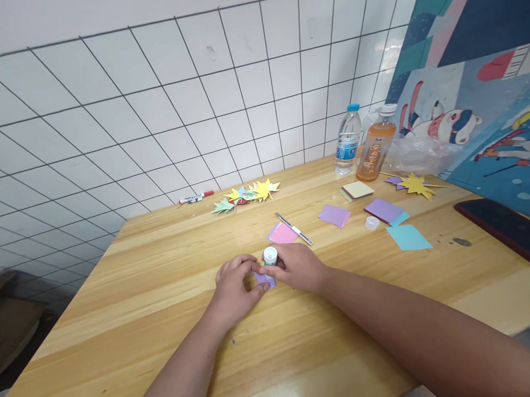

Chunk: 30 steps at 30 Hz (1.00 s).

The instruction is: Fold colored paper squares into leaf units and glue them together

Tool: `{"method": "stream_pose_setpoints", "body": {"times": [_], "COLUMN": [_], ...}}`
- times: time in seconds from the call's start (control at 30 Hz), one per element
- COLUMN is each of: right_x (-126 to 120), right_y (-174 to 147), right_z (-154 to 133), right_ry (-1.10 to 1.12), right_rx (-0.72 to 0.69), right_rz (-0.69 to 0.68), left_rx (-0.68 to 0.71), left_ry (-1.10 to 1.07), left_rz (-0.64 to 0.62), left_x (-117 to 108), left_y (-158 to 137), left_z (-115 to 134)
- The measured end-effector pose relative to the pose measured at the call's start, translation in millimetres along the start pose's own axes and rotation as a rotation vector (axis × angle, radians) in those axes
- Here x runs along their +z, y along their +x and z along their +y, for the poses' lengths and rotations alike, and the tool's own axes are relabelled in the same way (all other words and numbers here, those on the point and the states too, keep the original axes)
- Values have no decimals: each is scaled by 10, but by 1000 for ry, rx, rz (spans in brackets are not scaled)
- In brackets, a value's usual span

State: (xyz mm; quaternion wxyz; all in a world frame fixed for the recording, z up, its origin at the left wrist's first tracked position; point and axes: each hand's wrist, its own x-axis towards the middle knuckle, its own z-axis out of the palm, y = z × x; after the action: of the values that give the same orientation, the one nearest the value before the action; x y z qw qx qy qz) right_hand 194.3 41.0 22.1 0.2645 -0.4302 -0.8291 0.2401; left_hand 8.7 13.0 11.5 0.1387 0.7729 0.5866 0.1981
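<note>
Head view, right hand (300,268) grasping cylindrical white tube (270,255), left hand (237,287) holding purple paper (270,282), grained wooden table (163,266)

Location type: indoor room in use as an informal craft area; whether home or business premises cannot be determined. Indicators: a wall (227,101) of white tiles with dark joints; a wood-grain surface (165,318) set along it; a panel (461,93) illustrated with cartoon skiing figures at the right. Craft use is shown by coloured paper squares (409,237), a glue stick (270,255), a cutter (294,229) and folded paper shapes (263,190); drink bottles (376,151) indicate a casual setting
</note>
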Motion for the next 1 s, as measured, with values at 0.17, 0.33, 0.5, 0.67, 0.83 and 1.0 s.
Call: {"method": "stream_pose_setpoints", "body": {"times": [0.17,0.33,0.5,0.67,0.83,1.0], "right_x": [1,4,-5,-26,-22,-25], "right_y": [2,2,0,0,-3,-4], "right_z": [7,13,10,-1,-4,-11], "right_ry": [11,16,-2,-10,-14,-18], "right_rx": [10,-1,-19,-15,-10,-11], "right_rz": [-24,-18,-9,-16,-19,-23], "left_rx": [11,7,3,-2,-2,5], "left_ry": [3,-2,-2,3,5,8], "left_rz": [2,-4,-7,-7,-1,10], "left_x": [8,10,4,1,-1,0], "left_y": [5,8,7,3,2,2], "left_z": [-21,-24,-12,-8,-3,-3]}}
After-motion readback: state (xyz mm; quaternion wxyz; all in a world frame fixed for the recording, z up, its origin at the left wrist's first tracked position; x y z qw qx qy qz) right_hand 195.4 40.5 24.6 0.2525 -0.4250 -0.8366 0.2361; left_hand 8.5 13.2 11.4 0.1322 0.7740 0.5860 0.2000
